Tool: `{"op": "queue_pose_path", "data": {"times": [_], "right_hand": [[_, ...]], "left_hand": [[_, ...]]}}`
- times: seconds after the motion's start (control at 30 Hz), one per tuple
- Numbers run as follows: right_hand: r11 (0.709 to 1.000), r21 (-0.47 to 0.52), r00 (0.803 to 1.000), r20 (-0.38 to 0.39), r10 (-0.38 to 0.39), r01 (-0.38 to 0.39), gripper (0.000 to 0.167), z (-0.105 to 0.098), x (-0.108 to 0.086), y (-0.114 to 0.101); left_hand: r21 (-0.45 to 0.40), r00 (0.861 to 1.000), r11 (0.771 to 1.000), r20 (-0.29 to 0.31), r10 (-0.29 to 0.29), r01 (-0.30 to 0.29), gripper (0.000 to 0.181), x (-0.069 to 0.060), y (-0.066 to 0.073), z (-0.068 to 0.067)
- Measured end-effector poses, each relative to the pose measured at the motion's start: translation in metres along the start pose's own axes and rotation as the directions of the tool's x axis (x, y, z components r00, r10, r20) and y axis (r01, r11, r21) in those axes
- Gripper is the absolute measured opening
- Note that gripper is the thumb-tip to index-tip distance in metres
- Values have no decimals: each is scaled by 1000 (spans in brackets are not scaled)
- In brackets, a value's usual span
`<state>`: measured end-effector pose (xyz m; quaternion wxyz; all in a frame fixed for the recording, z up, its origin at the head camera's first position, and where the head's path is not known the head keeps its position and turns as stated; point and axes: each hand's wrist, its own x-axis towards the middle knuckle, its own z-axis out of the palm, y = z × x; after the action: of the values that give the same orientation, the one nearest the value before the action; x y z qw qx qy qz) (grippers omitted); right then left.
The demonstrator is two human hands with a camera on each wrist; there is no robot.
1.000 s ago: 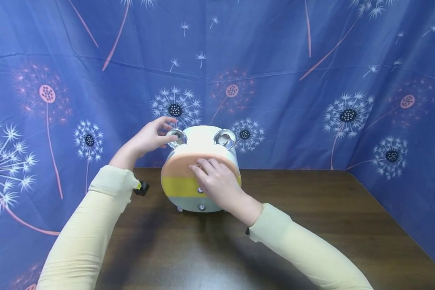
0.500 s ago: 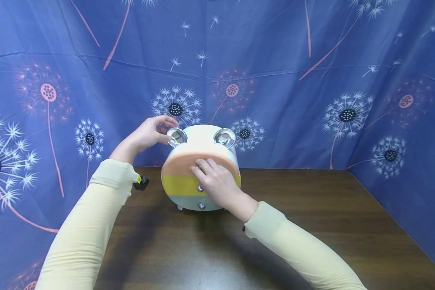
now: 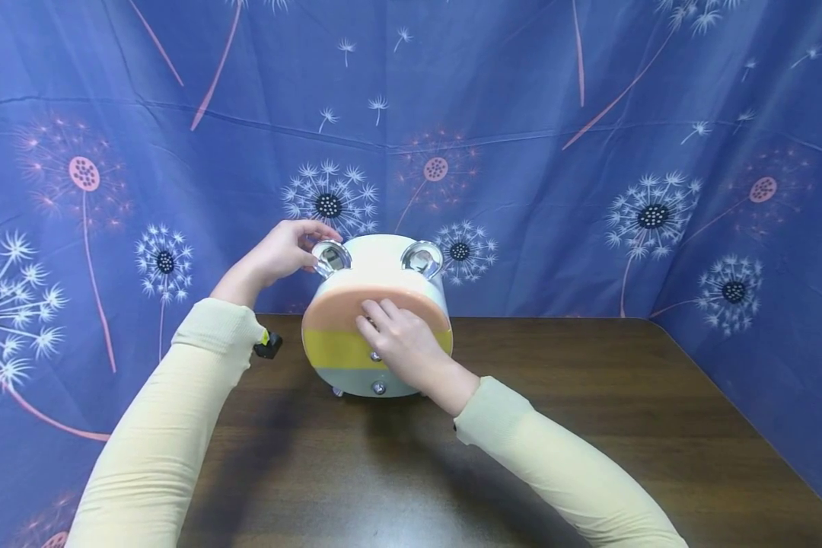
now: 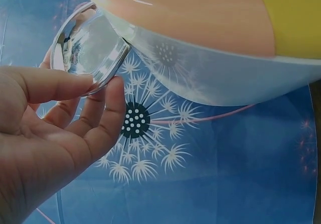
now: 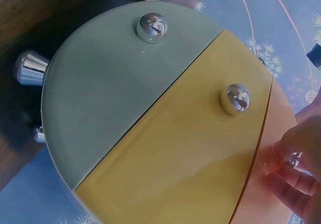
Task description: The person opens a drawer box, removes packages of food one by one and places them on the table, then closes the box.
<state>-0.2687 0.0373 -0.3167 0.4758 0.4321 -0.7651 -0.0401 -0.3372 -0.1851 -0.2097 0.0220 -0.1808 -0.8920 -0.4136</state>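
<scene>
The white box (image 3: 344, 342), its round front 3-coloured, stands upright.

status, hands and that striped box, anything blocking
Left hand holding silver cup-shaped ear. Right hand pinching small silver knob on curved peach panel. White rounded box upright on brown wooden table. No obstruction visible.

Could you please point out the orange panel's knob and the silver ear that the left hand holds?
Orange panel's knob (image 5: 295, 159), right wrist view: its exposed shiny part.
Silver ear (image 4: 93, 48), left wrist view: its mirrored bowl.
</scene>
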Motion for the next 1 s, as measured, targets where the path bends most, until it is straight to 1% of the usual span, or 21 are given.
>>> {"op": "queue_pose_path", "data": {"times": [0.2,0.4,0.5,0.73,0.9,1.0], "right_hand": [[997,-72,999,5,-37,37,22,3,-1,0],[992,-110,998,-2,-61,60,24,4,0,-1],[990,-121,998,-1,-68,67,24,5,0,-1],[990,-114,997,17,-77,79,25,4,1,-1],[989,-117,995,-24,-95,92,20,2,1,-3],[988,-121,993,-48,-107,100,27,0,1,-4]], "left_hand": [[2,1000,1000,0,-9,9,48,1,-1,0],[4,1000,1000,7,-16,16,51,-1,0,-1],[4,1000,1000,10,-18,18,50,-1,1,-2],[-2,1000,1000,10,-21,21,50,1,1,-2],[1,1000,1000,10,-23,23,51,1,2,-2],[4,1000,1000,11,-22,22,51,1,2,-2]]}}
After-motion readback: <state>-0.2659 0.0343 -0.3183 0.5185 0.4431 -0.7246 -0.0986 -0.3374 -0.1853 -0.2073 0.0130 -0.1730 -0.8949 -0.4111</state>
